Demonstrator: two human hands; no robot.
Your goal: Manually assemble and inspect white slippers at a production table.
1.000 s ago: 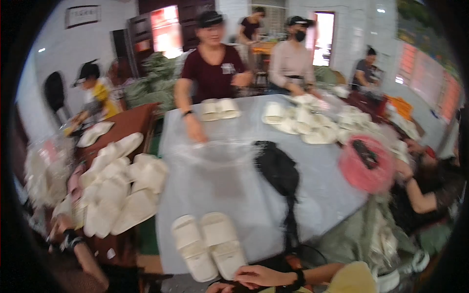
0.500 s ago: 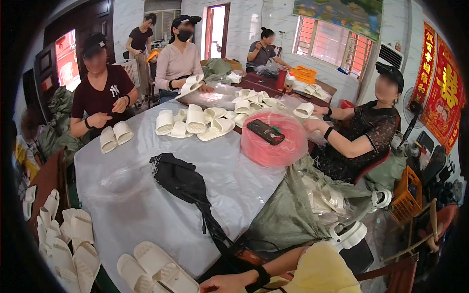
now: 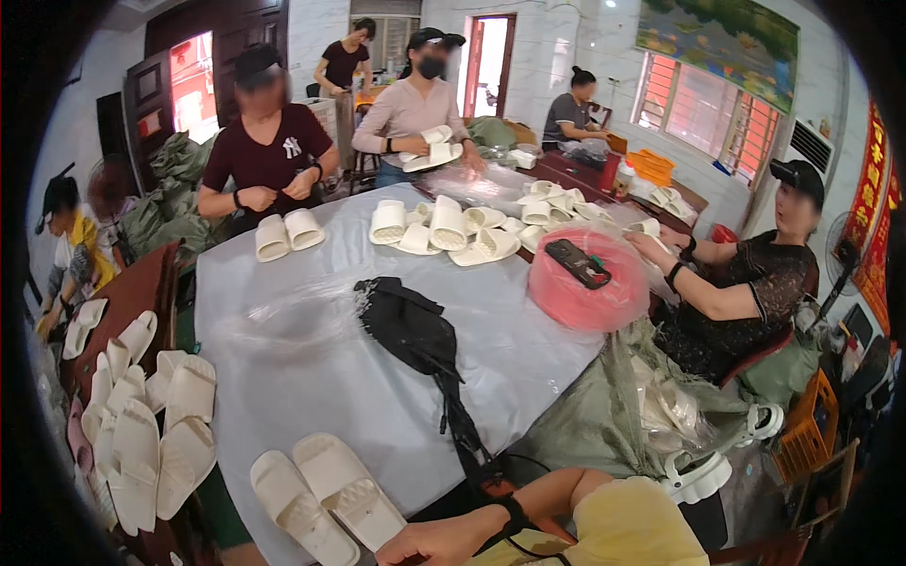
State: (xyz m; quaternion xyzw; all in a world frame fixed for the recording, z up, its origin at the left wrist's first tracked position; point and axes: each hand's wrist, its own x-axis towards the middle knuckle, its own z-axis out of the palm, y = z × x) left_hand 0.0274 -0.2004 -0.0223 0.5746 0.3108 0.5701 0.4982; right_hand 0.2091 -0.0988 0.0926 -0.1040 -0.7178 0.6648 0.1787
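My right hand (image 3: 436, 544) comes in at the lower edge with a black band round its wrist and a yellow sleeve above. It is right beside a pair of white slippers (image 3: 332, 479) on the grey-covered table, at the heel of the right slipper. The fingers are bent down and cut off by the frame edge, so what they hold, if anything, is hidden. My left hand is out of view. Beyond the pair, a black fabric bag (image 3: 406, 325) with long straps lies on the table.
Many white slippers (image 3: 151, 424) rest on a brown surface at left; others (image 3: 445, 224) lie across the table. A phone (image 3: 578, 263) sits on a pink plastic-wrapped roll (image 3: 585, 292). Green sacking (image 3: 595, 401) is at right. Several people work around the table; one (image 3: 71, 236) bends at far left.
The view has swung left, so the scene sits further right. The person in the pale top has lowered the slippers in hand, and the person at right has drawn a slipper closer.
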